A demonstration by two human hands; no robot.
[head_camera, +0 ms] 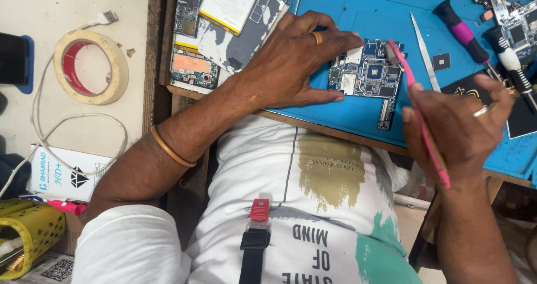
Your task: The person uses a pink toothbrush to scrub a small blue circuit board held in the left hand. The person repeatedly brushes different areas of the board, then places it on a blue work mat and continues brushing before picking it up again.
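Observation:
A blue phone circuit board (369, 74) lies on a blue work mat (358, 113). My left hand (291, 60) rests flat on the mat and pins the board's left edge with its fingers; it wears a ring, with a bangle on the wrist. In my right hand (456, 124) is a pink brush (419, 110), its bristle end touching the board's upper right corner.
Metal tweezers (425, 52) and two screwdrivers (467, 32) with pink and white grips lie on the mat at right. An opened phone (224, 27) sits at top centre. A tape roll (92, 66), a white cable (67, 122) and a yellow perforated holder (28, 233) are at left.

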